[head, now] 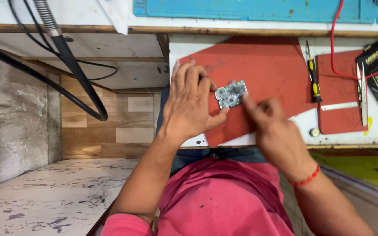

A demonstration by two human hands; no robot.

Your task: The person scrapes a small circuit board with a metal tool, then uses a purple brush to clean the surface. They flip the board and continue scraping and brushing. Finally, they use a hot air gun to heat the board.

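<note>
On the red mat, both hands touch a small circuit board.

The light is even and fairly bright, seemingly from overhead, with no hard glare anywhere. Shadows are soft: a faint one lies under the left hand on the red mat, and the recess beneath the table sits dimmer. The right hand is smeared by motion blur, its fingers indistinct. The small circuit board is reasonably sharp, though its fine detail is lost. Edges bend slightly, perhaps from a wide lens.
</note>
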